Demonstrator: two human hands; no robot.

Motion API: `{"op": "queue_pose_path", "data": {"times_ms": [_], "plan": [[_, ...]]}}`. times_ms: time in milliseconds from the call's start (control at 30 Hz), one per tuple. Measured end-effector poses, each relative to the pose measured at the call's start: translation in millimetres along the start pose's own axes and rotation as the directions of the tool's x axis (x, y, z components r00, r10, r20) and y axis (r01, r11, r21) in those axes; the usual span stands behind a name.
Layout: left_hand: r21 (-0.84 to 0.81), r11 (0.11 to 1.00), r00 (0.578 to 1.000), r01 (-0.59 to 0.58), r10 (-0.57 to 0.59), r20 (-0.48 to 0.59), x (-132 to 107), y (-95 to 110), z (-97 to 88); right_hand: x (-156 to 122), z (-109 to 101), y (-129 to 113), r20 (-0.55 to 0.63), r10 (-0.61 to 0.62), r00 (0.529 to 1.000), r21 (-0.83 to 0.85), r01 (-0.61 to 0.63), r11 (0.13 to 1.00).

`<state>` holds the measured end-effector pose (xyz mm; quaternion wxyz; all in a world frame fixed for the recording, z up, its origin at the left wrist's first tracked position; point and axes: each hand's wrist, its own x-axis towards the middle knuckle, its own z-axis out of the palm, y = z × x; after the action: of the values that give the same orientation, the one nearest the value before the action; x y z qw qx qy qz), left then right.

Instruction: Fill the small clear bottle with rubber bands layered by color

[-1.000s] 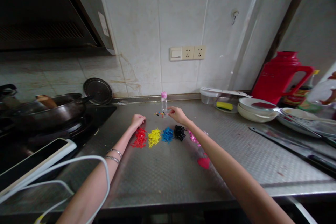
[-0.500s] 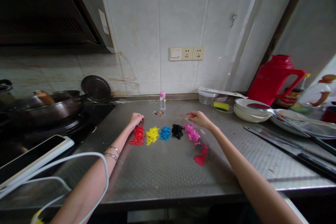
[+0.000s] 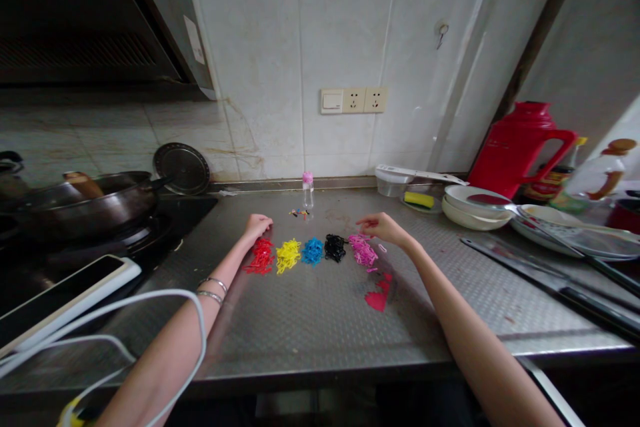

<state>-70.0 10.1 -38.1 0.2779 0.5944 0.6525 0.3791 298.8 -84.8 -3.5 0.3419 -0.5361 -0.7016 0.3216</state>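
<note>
My left hand [image 3: 259,225] rests on the metal counter just behind a pile of small red bands [image 3: 259,257], its fingers curled under and partly hidden. To the right lie piles of yellow bands [image 3: 289,255], blue bands [image 3: 313,251], black bands [image 3: 335,247] and pink bands [image 3: 363,251]. My right hand [image 3: 383,227] hovers at the back of the pink pile, fingers apart and pointing left; I make out nothing in them. One loose pink band [image 3: 383,247] lies below that hand. Behind the piles stands a small clear bottle [image 3: 308,195] with a pink cap, mixed-colour bits [image 3: 299,213] before it.
Red scraps [image 3: 377,297] lie nearer me. At right are a yellow sponge [image 3: 419,200], stacked bowls [image 3: 475,213], a knife [image 3: 520,273] and a red thermos [image 3: 515,147]. At left, a pan [image 3: 115,200] sits on the stove; a white cable [image 3: 200,327] loops over my left forearm.
The view has shifted slightly. My right hand's fingers have moved a little over the back of the pink pile; my left hand stays put beside the red one.
</note>
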Motion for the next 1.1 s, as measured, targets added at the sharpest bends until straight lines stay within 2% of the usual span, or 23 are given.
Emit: {"op": "queue_pose_path", "data": {"times_ms": [233, 567, 700, 800, 867, 1100], "plan": [[0.010, 1.000, 1.000, 0.002, -0.002, -0.002, -3.0, 2.6, -0.4, -1.7, -3.2, 0.4, 0.002, -0.029, 1.000, -0.035, 0.029, 0.999], [0.020, 1.000, 0.999, 0.024, -0.024, 0.023, -6.5, 14.2, -0.8, -2.1, -7.3, 0.5, -0.126, -0.092, 0.988, -0.106, 0.079, 0.991], [0.122, 0.986, 0.994, -0.110, 0.108, 0.025, -3.1, 24.9, 7.4, -0.8, -7.7, 3.0, -0.153, -0.102, 0.983, -0.128, 0.083, 0.988], [0.177, 0.951, 0.967, -0.255, 0.248, 0.064, 1.3, 35.3, 22.1, 0.2, -6.9, 4.5, -0.148, -0.118, 0.982, -0.164, 0.093, 0.982], [0.190, 0.930, 0.948, -0.315, 0.300, 0.103, 4.3, 42.5, 33.8, 0.8, -6.1, 5.4, -0.145, -0.120, 0.982, -0.185, 0.092, 0.978], [0.278, 0.879, 0.921, -0.388, 0.355, 0.162, 13.2, 62.6, 60.6, 1.8, -3.8, 7.6, -0.132, -0.129, 0.983, -0.223, 0.097, 0.970]]}}
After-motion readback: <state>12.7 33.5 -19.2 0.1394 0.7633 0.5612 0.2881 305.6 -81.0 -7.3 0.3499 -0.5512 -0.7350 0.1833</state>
